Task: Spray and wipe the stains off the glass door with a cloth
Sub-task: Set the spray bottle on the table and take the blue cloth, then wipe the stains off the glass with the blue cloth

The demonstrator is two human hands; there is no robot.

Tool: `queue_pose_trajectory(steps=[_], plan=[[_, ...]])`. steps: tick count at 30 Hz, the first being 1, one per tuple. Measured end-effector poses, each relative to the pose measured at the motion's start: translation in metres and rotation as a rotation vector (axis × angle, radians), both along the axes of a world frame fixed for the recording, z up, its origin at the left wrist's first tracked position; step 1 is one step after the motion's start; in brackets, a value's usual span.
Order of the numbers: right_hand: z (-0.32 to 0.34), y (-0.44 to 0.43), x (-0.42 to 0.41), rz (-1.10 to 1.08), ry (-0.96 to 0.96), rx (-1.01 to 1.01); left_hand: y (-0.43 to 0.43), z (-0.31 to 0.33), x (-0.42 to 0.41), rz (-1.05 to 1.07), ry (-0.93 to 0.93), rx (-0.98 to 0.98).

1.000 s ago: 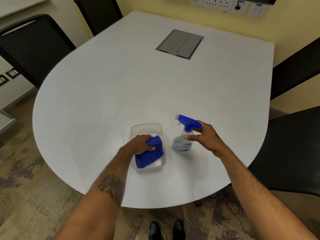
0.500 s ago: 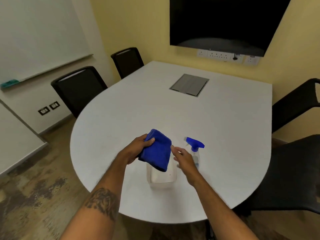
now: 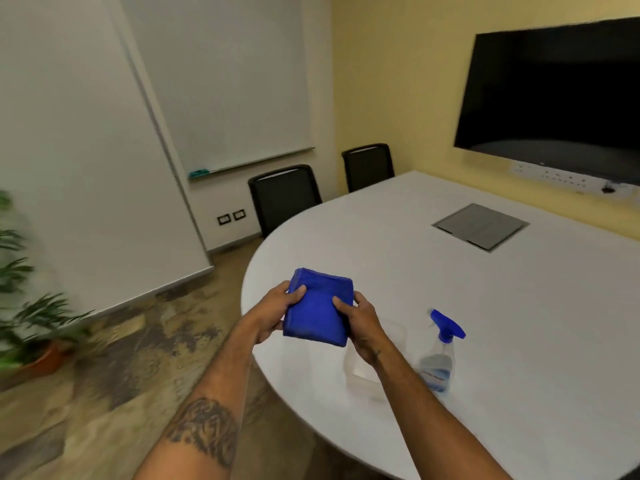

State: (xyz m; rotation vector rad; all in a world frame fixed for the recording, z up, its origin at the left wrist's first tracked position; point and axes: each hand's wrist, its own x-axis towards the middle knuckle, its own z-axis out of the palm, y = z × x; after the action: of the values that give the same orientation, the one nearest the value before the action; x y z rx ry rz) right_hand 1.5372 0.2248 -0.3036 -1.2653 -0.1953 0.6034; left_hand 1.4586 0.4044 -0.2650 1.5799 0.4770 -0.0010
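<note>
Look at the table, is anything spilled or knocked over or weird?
Nothing stands out. The spray bottle stands upright on the white table, and the clear plastic container sits flat beside it. Both hands, left hand and right hand, hold the folded blue cloth above the table's edge. No spill shows.

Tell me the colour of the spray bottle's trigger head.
Blue, on a clear spray bottle; the head view shows it.

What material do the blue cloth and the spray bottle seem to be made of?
Blue cloth: likely microfibre or terry, matte; its surface looks fuzzy and it lies in soft, thick folds. Spray bottle: clear, glossy plastic body, since liquid shows through it, with an opaque blue plastic trigger head.
</note>
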Motion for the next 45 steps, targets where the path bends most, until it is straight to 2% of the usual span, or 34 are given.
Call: queue_pose_trajectory(steps=[12, 22, 36, 45], plan=[[0.025, 0.103, -0.125, 0.465, -0.202, -0.022, 0.029, 0.019, -0.199, 0.503, -0.075, -0.035], [0.055, 0.171, -0.333, 0.787, -0.236, 0.103, 0.031, 0.045, -0.431, 0.886, -0.116, 0.004], [0.089, 0.151, -0.656, 1.17, -0.226, 0.243, -0.063, 0.078, -0.751, 1.329, -0.116, 0.139], [0.109, 0.115, -0.835, 1.508, -0.243, 0.334, -0.164, 0.105, -0.901, 1.684, -0.123, 0.232]])
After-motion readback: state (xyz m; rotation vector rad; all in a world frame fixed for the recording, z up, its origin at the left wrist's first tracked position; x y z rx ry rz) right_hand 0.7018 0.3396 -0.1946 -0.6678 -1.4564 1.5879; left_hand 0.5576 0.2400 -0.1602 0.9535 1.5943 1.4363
